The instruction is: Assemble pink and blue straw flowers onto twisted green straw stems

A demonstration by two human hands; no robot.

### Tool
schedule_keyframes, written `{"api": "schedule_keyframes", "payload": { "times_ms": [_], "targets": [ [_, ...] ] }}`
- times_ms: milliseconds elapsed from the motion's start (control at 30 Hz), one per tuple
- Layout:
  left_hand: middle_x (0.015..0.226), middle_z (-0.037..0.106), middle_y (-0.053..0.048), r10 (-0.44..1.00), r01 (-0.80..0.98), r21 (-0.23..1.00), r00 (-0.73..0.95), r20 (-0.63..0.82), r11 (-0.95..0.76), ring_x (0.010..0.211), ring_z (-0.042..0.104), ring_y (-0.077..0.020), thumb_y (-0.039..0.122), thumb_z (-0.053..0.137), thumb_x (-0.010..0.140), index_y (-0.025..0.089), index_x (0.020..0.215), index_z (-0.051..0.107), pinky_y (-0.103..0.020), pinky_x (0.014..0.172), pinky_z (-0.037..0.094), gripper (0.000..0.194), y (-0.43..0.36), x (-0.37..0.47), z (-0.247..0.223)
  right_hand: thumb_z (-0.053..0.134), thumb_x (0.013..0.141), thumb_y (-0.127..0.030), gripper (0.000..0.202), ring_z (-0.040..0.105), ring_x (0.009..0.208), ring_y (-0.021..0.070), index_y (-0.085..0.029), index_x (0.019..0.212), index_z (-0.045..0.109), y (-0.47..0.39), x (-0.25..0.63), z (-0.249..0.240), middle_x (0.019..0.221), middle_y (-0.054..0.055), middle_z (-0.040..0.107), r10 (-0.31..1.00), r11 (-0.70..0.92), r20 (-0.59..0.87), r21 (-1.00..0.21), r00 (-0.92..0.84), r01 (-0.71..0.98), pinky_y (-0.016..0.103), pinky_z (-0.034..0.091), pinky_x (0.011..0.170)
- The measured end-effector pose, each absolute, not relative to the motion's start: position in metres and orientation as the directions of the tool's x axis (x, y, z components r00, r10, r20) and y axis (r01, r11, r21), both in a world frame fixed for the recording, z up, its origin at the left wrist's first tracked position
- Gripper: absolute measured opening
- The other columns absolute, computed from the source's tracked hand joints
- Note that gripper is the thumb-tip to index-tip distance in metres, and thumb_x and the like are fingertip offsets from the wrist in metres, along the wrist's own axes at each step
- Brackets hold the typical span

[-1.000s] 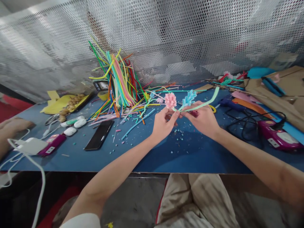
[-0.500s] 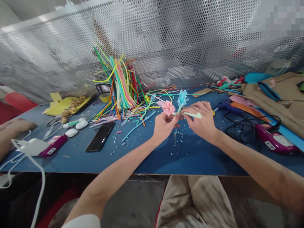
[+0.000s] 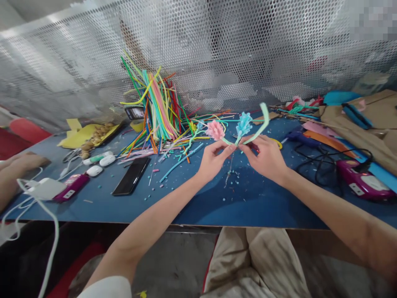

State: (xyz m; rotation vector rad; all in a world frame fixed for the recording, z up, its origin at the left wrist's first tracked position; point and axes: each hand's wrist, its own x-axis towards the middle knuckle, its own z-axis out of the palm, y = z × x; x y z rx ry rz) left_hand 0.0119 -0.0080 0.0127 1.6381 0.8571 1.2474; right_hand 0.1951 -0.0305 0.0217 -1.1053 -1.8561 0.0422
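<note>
Just above the blue table, my left hand (image 3: 214,158) pinches the pale green stem of a pink pipe-cleaner flower (image 3: 215,130). Close beside it, my right hand (image 3: 263,156) is closed on a light green pipe cleaner (image 3: 262,122), whose free end curves upward. Between my hands stands a blue pipe-cleaner flower (image 3: 244,123), its stem meeting the others at my fingertips. Thin wire-like strands hang below this joint. My fingers hide exactly how the stems cross.
A bundle of colourful pipe cleaners (image 3: 159,107) stands before the perforated metal screen (image 3: 198,54). Left are a black phone (image 3: 131,176), a purple power strip (image 3: 72,187) and another person's hand (image 3: 29,160). Cardboard (image 3: 376,109) and a purple device (image 3: 362,179) lie right.
The light green pipe cleaner has swung from lying across my right hand to pointing up. The pink flower has shifted left and up, the blue one slightly right.
</note>
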Motion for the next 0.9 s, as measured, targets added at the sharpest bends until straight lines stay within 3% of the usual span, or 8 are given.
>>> {"api": "schedule_keyframes", "payload": {
  "times_ms": [200,300,400,567,733,900],
  "targets": [
    [0.076,0.070,-0.003,0.917,-0.069,0.963,0.295,0.268,-0.260,0.055,0.047,-0.0064,0.048,0.070,0.086,0.015,0.083,0.074,-0.021,0.050,0.040,0.034,-0.006,0.012,0.016,0.058,0.095,-0.036,0.022,0.066,0.072,0.0200,-0.021,0.093,0.074,-0.031,0.196,0.027,0.090,0.005,0.076,0.800,0.557,0.587,-0.654,-0.122,0.512,0.035,0.049,0.070],
    [0.079,0.071,-0.004,0.923,-0.145,0.976,0.328,0.200,-0.160,0.055,0.051,-0.0063,0.048,0.071,0.085,0.015,0.081,0.068,-0.021,0.052,0.045,0.033,-0.005,0.013,0.012,0.059,0.094,-0.040,0.023,0.064,0.071,0.0199,-0.022,0.094,0.073,-0.028,0.196,0.022,0.088,0.005,0.075,0.825,0.531,0.554,-0.692,-0.113,0.489,0.035,0.049,0.069],
    [0.083,0.073,-0.005,0.921,-0.173,0.976,0.345,0.182,-0.128,0.059,0.059,-0.0078,0.048,0.072,0.084,0.015,0.083,0.064,-0.023,0.059,0.054,0.033,-0.004,0.014,0.006,0.059,0.093,-0.038,0.020,0.065,0.076,0.0216,-0.024,0.093,0.073,-0.023,0.196,0.015,0.089,0.004,0.075,0.801,0.553,0.585,-0.638,-0.129,0.536,0.037,0.049,0.076],
    [0.084,0.074,-0.005,0.888,-0.100,0.962,0.370,0.273,-0.254,0.065,0.065,-0.0098,0.045,0.075,0.082,0.015,0.091,0.066,-0.026,0.066,0.057,0.033,-0.002,0.010,0.003,0.060,0.092,-0.034,0.017,0.067,0.078,0.0231,-0.025,0.094,0.073,-0.020,0.198,0.010,0.089,0.005,0.075,0.810,0.547,0.565,-0.633,-0.156,0.548,0.039,0.050,0.077],
    [0.086,0.075,-0.005,0.842,-0.076,0.941,0.427,0.329,-0.330,0.068,0.067,-0.0109,0.042,0.075,0.082,0.015,0.092,0.067,-0.028,0.070,0.058,0.030,0.003,0.005,0.004,0.058,0.093,-0.040,0.024,0.068,0.080,0.0233,-0.023,0.087,0.075,-0.023,0.200,0.015,0.087,0.005,0.075,0.861,0.504,0.480,-0.755,-0.170,0.419,0.038,0.051,0.074],
    [0.093,0.075,-0.006,0.804,-0.041,0.931,0.492,0.335,-0.362,0.073,0.069,-0.0125,0.041,0.074,0.084,0.016,0.099,0.066,-0.029,0.073,0.060,0.031,0.005,0.003,0.005,0.060,0.092,-0.044,0.029,0.062,0.069,0.0188,-0.022,0.076,0.070,-0.025,0.201,0.020,0.074,0.003,0.070,0.916,0.400,0.352,-0.837,-0.192,0.374,0.034,0.046,0.065]
  ]
}}
